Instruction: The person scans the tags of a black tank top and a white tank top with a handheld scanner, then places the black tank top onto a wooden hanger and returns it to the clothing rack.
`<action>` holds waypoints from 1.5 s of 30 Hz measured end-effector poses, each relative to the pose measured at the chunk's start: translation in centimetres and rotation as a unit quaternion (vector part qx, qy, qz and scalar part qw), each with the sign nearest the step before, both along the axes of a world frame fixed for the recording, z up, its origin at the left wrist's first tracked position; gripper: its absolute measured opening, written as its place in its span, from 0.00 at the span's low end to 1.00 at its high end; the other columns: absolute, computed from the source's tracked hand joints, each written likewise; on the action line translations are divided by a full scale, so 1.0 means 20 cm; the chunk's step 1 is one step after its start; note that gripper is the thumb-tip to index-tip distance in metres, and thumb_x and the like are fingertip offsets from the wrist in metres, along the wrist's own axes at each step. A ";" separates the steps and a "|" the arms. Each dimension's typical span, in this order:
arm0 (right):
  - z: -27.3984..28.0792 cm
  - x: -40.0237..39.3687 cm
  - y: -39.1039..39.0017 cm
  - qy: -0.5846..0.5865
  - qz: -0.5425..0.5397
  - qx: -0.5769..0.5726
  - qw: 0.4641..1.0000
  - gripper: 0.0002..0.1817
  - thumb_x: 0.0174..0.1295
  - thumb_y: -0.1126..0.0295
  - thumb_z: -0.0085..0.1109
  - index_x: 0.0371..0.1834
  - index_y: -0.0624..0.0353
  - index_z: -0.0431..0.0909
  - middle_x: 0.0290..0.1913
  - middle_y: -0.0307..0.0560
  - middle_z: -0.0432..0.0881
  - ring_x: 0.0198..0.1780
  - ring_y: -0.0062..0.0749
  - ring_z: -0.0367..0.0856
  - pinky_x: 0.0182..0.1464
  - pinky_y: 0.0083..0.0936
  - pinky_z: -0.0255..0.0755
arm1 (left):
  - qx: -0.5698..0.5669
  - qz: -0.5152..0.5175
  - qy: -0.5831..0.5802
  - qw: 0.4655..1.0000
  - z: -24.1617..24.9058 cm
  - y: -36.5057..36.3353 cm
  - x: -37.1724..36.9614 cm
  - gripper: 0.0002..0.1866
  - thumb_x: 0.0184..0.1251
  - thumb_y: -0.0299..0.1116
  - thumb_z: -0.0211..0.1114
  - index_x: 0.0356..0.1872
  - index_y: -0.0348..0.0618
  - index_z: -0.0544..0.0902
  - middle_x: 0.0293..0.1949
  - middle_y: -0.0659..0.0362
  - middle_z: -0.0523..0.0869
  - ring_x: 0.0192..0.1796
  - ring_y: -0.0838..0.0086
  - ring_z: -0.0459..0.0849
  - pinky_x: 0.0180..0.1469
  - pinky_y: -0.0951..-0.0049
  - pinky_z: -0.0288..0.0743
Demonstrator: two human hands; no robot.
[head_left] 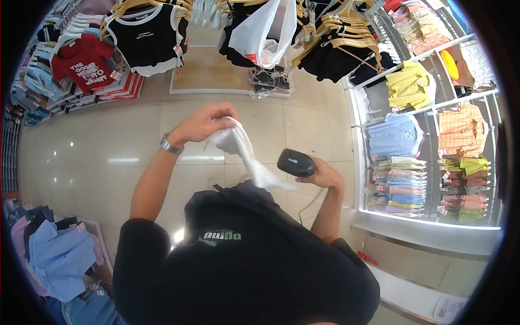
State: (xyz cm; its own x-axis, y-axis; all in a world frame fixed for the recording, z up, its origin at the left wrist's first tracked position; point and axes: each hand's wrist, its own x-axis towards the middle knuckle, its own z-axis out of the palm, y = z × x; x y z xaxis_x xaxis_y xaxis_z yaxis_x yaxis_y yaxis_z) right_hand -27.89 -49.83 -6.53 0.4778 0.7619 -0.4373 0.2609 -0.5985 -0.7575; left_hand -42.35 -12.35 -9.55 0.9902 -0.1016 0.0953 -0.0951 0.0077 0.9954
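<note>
My left hand [208, 123], with a metal watch on its wrist, is raised at the centre and pinches one end of a white cloth item [244, 151]. The cloth stretches down and to the right, with its lower end near my waist. To the right, my right hand [324, 175] is wrapped round a black handheld scanner [296, 163]. A thin cable runs down from it. The scanner's rounded head points left, towards the cloth, and the two are apart.
Black tops [146, 37] on wooden hangers and a white bag [264, 33] hang ahead. A low wooden platform [208, 70] stands beneath. Shelving with folded clothes [400, 184] is on the right. Blue garments [59, 252] lie at lower left.
</note>
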 end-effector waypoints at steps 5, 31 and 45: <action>-0.03 -0.10 0.30 0.192 0.028 0.225 0.955 0.46 0.45 0.79 0.77 0.73 0.60 0.68 0.64 0.45 0.79 0.62 0.22 0.74 0.62 0.27 0.72 | 0.235 -0.014 -0.211 0.949 0.24 -0.21 -0.02 0.07 0.65 0.26 0.64 0.43 0.46 0.81 0.39 0.62 0.84 0.36 0.71 0.84 0.40 0.70 0.77; 0.05 -0.06 0.42 0.030 0.172 0.105 0.979 0.30 0.45 0.79 0.68 0.58 0.67 0.79 0.47 0.54 0.88 0.46 0.33 0.83 0.57 0.30 0.75 | 0.578 0.017 -0.141 0.804 0.21 0.12 -0.20 0.23 0.60 0.58 0.67 0.30 0.46 0.83 0.29 0.61 0.83 0.35 0.62 0.84 0.36 0.62 0.76; 0.10 0.05 0.36 -0.061 0.021 0.119 0.991 0.16 0.52 0.72 0.75 0.43 0.64 0.82 0.33 0.41 0.85 0.34 0.22 0.73 0.42 0.26 0.74 | 0.300 0.079 0.084 0.947 0.01 0.36 -0.35 0.14 0.65 0.40 0.71 0.38 0.39 0.81 0.31 0.56 0.83 0.36 0.69 0.78 0.41 0.68 0.70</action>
